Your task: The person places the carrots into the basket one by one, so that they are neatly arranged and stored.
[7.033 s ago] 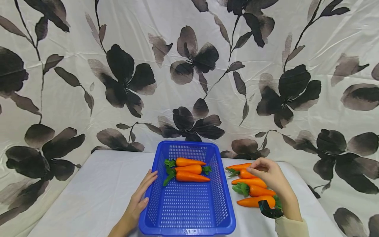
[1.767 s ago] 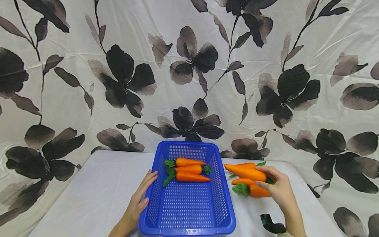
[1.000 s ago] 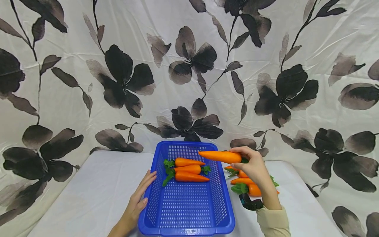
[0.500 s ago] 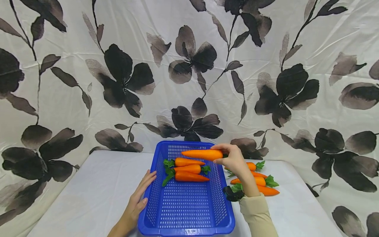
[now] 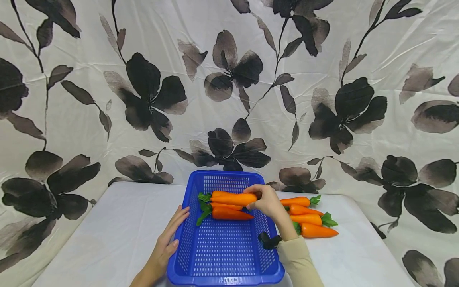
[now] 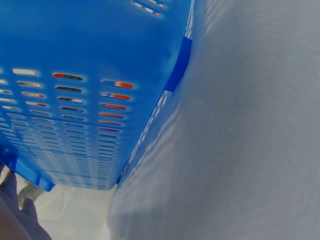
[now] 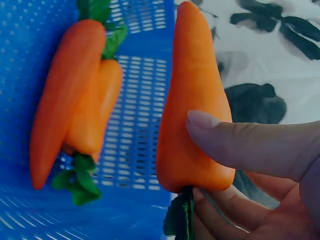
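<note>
My right hand pinches an orange carrot by its thick leafy end, over the far part of the blue plastic basket. Its tip points left, above the carrots lying inside. In the right wrist view the thumb presses on the carrot's side and its green stalk hangs below. Three carrots lie in the basket, the nearest one most visible and the others partly covered. My left hand rests with extended fingers against the basket's left wall; the left wrist view shows it at the lower left corner.
Several carrots with green tops lie in a row on the white table, right of the basket. A flower-patterned cloth hangs behind. A black device sits at my right wrist.
My right hand has gripped a carrot from the right-hand group, carried it left over the basket and lowered it above the carrots there. The left hand has stayed at the basket's side.
</note>
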{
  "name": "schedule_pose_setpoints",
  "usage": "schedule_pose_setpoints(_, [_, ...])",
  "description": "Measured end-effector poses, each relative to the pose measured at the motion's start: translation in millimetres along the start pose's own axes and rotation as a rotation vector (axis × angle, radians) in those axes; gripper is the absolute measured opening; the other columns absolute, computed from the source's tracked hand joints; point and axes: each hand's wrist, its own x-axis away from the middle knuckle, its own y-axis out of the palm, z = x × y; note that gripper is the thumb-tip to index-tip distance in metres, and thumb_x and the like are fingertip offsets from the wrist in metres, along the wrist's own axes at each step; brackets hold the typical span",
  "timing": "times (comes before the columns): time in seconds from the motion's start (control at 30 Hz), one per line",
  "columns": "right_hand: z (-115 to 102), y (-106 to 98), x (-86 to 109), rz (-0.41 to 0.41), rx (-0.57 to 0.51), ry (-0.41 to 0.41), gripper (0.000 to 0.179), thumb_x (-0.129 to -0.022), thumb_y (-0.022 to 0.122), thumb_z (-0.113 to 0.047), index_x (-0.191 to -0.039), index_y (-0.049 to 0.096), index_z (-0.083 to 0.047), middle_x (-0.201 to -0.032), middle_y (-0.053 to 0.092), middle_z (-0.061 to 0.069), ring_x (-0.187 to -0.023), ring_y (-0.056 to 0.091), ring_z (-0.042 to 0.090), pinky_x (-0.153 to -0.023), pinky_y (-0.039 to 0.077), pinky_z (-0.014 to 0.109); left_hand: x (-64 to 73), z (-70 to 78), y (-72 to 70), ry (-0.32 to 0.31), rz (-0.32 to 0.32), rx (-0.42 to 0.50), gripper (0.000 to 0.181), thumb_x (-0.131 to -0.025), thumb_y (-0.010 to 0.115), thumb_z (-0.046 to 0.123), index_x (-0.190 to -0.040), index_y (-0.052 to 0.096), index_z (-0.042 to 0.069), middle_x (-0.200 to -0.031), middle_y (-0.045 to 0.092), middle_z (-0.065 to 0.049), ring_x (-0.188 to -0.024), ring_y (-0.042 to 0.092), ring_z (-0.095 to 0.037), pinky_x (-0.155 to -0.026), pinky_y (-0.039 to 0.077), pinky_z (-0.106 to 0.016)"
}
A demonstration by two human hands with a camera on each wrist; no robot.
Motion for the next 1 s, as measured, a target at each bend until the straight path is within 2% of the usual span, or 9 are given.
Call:
schedule_pose_setpoints(0.17, [1, 6, -0.8, -0.045, 0.071, 0.02, 0.038, -0.07, 0.079, 0.012, -0.104, 0.075, -0.004, -0.098, 0.071, 0.007, -0.081, 0.062, 0.02, -0.083, 0.057, 0.04, 0.0, 1.5, -0.8, -0.01, -0.002, -0.003, 0.058, -0.092, 0.035, 0.008, -0.148, 0.039, -0.003, -0.155, 0.032, -0.025, -0.149, 0.012, -0.039, -0.118, 0.007, -0.021])
schedule_pose_setpoints(0.33, [2, 11, -2.3, -0.086, 0.137, -0.004, 0.037, -0.068, 0.08, 0.011, -0.102, 0.075, -0.004, -0.097, 0.072, 0.007, -0.082, 0.061, 0.02, -0.083, 0.056, 0.04, 0.3, 1.2, -1.5, -0.02, -0.003, -0.003, 0.058, -0.092, 0.035, 0.008, -0.149, 0.038, -0.003, -0.156, 0.032, -0.024, -0.15, 0.011, -0.039, -0.118, 0.007, -0.02])
schedule_pose_setpoints(0.5, [4, 17, -2.5, -0.132, 0.16, -0.022, 0.036, -0.067, 0.082, 0.011, -0.099, 0.075, -0.003, -0.099, 0.074, 0.008, -0.088, 0.063, 0.021, -0.088, 0.054, 0.044, 0.9, -0.1, -0.8, -0.036, -0.011, 0.002, 0.058, -0.092, 0.035, 0.008, -0.149, 0.038, -0.002, -0.157, 0.031, -0.023, -0.151, 0.011, -0.036, -0.117, 0.007, -0.02])
schedule_pose_setpoints(0.63, [5, 23, -3.2, -0.179, 0.174, -0.028, 0.034, -0.066, 0.083, 0.009, -0.097, 0.074, -0.002, -0.098, 0.074, 0.009, -0.089, 0.064, 0.021, -0.089, 0.053, 0.045, 1.4, -1.3, -0.5, -0.02, -0.012, 0.013, 0.058, -0.092, 0.035, 0.008, -0.148, 0.038, -0.004, -0.156, 0.031, -0.026, -0.15, 0.01, -0.037, -0.118, 0.007, -0.021])
schedule_pose_setpoints(0.9, [7, 34, -7.6, -0.22, 0.257, -0.03, 0.034, -0.063, 0.086, 0.005, -0.094, 0.072, 0.0, -0.088, 0.07, 0.011, -0.08, 0.06, 0.02, -0.075, 0.055, 0.038, 1.3, -2.4, 0.4, 0.026, -0.007, 0.034, 0.057, -0.091, 0.035, 0.007, -0.146, 0.038, -0.008, -0.154, 0.031, -0.029, -0.149, 0.01, -0.042, -0.119, 0.007, -0.024])
schedule_pose_setpoints(1.0, [9, 37, -10.2, -0.232, 0.278, 0.014, 0.033, -0.063, 0.087, 0.005, -0.091, 0.072, -0.002, -0.085, 0.067, 0.009, -0.077, 0.057, 0.02, -0.069, 0.054, 0.035, 0.9, -2.7, 0.6, 0.05, -0.002, 0.038, 0.057, -0.091, 0.035, 0.006, -0.145, 0.038, -0.01, -0.153, 0.032, -0.03, -0.149, 0.011, -0.043, -0.12, 0.008, -0.025])
